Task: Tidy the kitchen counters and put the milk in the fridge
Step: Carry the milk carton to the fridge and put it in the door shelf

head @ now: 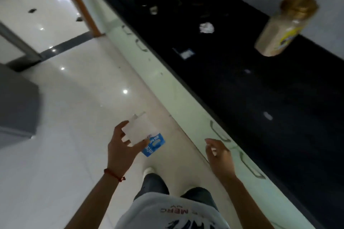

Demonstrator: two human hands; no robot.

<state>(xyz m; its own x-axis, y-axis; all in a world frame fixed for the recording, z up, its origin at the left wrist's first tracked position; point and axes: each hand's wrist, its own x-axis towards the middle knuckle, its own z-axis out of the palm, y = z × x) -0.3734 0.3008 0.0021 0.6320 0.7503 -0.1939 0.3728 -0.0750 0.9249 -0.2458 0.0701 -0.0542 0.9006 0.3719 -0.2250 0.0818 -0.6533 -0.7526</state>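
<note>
Your left hand (121, 147) grips the milk carton (142, 135), fingers curled round its white side and thumb on the near face, holding it out over the glossy white floor (70, 98). You have the carton tilted, its blue printed end pointing down toward your feet and a thin white straw (141, 114) jutting from the far end. A red thread bracelet (113, 174) circles that wrist.

Your right hand (218, 152) holds nothing. Its fingers hang loosely curled and relaxed, in the air just beside the pale green cabinet fronts (186, 109), close to one of the metal drawer handles (218, 132) but not touching it.

To your right the black counter (279, 117) runs away from you along the wall. On it, well apart from both hands, a crumpled white paper ball (206, 28) lies near the middle, with a small blue and white wrapper (185, 53) nearer the counter's front edge. A tall jar with a gold lid (283, 29) and beige contents stands at the back by the wall, blurred. Further along, another small pale scrap (153, 9) sits by a dark shape too dim to tell. A few light specks (268, 116) lie on the nearer stretch of the counter.

A grey block (16, 108) fills the left edge of the view, and a wooden door frame (80, 2) stands at the far end of the cabinets.
</note>
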